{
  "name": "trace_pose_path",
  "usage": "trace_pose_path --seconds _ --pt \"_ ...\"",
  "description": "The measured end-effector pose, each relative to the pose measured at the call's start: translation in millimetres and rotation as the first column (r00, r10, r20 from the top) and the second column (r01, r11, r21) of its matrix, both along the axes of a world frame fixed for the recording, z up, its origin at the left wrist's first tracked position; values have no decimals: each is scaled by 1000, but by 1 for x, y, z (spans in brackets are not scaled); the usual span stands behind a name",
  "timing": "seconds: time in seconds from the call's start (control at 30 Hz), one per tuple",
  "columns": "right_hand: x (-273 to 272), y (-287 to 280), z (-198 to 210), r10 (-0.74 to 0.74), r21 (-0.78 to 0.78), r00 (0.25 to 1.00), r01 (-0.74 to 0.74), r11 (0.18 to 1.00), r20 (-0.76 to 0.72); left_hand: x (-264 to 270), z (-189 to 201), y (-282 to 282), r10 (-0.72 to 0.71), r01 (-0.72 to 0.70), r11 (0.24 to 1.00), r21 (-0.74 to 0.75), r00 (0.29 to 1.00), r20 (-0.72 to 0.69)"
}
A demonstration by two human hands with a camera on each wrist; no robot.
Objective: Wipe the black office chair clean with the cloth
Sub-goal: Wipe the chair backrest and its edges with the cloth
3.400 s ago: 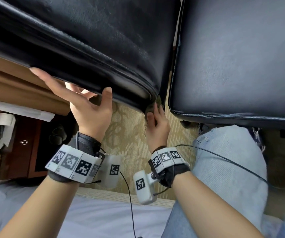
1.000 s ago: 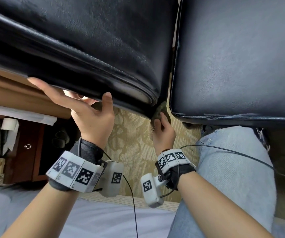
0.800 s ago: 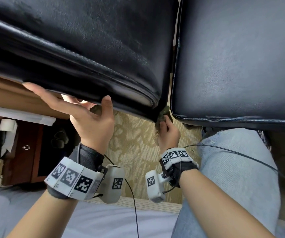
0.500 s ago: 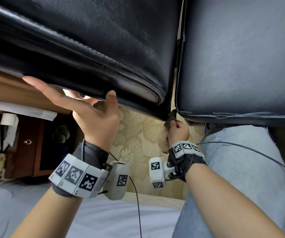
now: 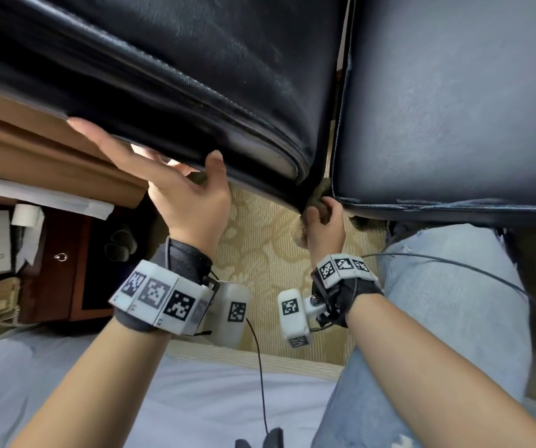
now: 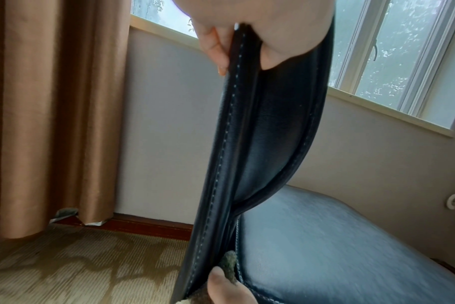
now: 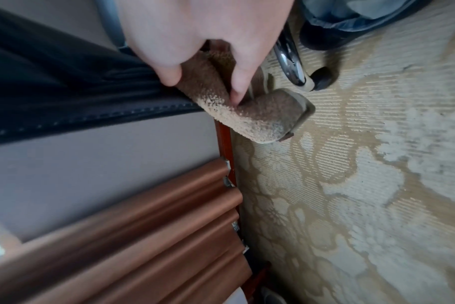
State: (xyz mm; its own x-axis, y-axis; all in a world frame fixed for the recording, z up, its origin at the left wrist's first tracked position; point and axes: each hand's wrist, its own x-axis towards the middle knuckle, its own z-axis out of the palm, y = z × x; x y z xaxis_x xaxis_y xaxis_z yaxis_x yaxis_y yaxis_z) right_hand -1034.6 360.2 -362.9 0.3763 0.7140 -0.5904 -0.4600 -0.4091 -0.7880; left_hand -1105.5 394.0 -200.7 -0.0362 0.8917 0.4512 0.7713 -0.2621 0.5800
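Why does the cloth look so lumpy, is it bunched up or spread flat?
Bunched up. The right hand grips the cloth in a thick rolled wad, pushed against the chair edge.

Head view: I see chair backrest upper left of frame, seat upper right, narrow gap btwn them at centre. Cloth sits in gap's lower end, right hand just below it. Left hand at backrest's lower edge, centre-left. Carpet below centre; cabinet far left.
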Motion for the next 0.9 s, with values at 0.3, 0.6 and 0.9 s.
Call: trace_pose_path --seconds 0.3,0.6,0.9 --pt "17 -2 17 13 22 1000 -13 1000 12 8 4 -3 106 -107 994 -9 991 -86" --pt "38 -25 70 -148 286 988 151 946 -32 -4 5 7 105 -119 989 -84 983 -150" --pt "21 -21 101 -131 362 979 181 914 -157 2 17 -5 -23 19 999 -33 990 -141"
